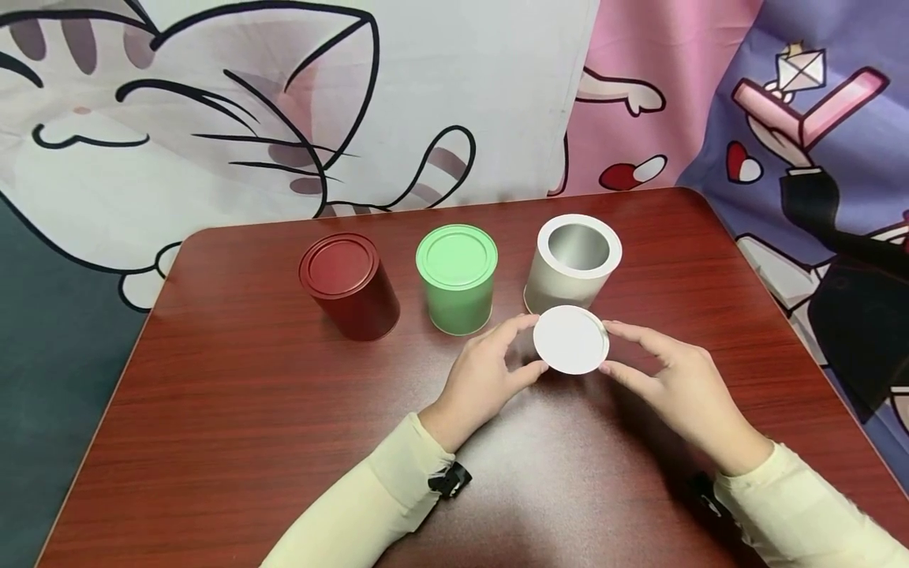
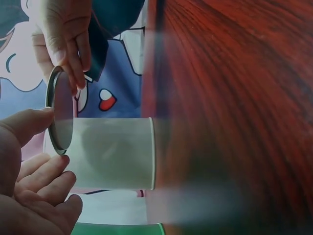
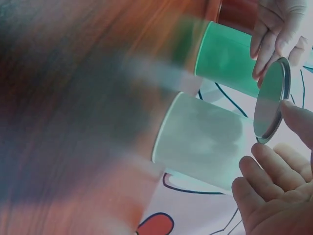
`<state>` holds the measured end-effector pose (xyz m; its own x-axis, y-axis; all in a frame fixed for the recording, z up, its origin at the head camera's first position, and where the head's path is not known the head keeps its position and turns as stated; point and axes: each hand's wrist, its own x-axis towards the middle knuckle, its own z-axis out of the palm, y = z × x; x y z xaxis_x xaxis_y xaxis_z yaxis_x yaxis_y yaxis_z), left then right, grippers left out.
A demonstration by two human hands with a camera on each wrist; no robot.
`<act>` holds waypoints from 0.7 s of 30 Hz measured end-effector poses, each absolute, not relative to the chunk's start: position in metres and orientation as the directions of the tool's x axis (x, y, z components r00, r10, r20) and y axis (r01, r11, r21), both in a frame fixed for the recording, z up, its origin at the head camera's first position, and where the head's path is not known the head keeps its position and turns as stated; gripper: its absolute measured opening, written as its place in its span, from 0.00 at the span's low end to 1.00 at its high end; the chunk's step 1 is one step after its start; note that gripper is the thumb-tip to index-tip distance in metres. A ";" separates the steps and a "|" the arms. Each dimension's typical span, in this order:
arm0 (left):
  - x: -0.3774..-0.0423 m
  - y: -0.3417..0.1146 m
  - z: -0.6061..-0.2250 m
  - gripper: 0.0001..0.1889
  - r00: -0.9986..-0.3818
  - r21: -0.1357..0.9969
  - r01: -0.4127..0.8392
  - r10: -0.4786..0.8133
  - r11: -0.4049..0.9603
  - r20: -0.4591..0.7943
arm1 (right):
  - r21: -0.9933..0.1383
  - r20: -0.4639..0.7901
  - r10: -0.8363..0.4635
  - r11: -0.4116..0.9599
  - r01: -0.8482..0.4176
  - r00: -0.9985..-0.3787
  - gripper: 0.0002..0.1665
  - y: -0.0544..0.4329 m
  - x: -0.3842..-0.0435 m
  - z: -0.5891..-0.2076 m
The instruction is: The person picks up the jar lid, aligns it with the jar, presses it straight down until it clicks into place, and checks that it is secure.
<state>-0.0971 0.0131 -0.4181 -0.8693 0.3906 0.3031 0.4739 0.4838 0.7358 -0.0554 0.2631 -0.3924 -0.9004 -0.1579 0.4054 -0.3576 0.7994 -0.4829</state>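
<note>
A round white lid (image 1: 570, 341) is held up between both hands, its top face toward the head camera. At its left edge, my left hand (image 1: 483, 383) pinches the rim with thumb and fingertips. The right hand (image 1: 678, 386) grips the opposite edge the same way. Just behind the lid stands a white can (image 1: 557, 288), upright and uncovered, its metallic inside showing. In the left wrist view the lid (image 2: 63, 112) is seen edge-on, tilted above the table, with a metal-coloured underside. The right wrist view shows the lid (image 3: 270, 100) beside the white can (image 3: 200, 139).
Left of the white can stands a green can (image 1: 460, 304) with its lid on. Farther left is a dark red can (image 1: 360, 308), also covered. All stand on a reddish-brown wooden table (image 1: 234, 410). A cartoon-printed cloth (image 1: 483, 87) hangs behind the table's back edge.
</note>
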 end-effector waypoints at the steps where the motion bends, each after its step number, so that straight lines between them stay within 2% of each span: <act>1: -0.097 0.013 -0.417 0.30 -0.867 0.731 0.480 0.388 0.484 0.312 | -0.485 0.411 -0.155 0.797 -0.360 -0.898 0.35 0.263 -0.055 -0.391; 13: -0.096 0.014 -0.402 0.29 -0.838 0.723 0.539 0.368 0.433 0.404 | -0.487 0.470 -0.164 0.771 -0.410 -0.867 0.38 0.264 -0.054 -0.379; 21: -0.101 0.016 -0.395 0.30 -0.832 0.706 0.551 0.358 0.445 0.424 | -0.486 0.495 -0.158 0.764 -0.424 -0.854 0.39 0.263 -0.058 -0.370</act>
<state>-0.1010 0.0159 -0.3950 -0.8320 0.3581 0.4237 0.5510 0.4445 0.7063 -0.0583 0.2633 -0.3705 -0.8542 -0.1583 0.4952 -0.4235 0.7643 -0.4863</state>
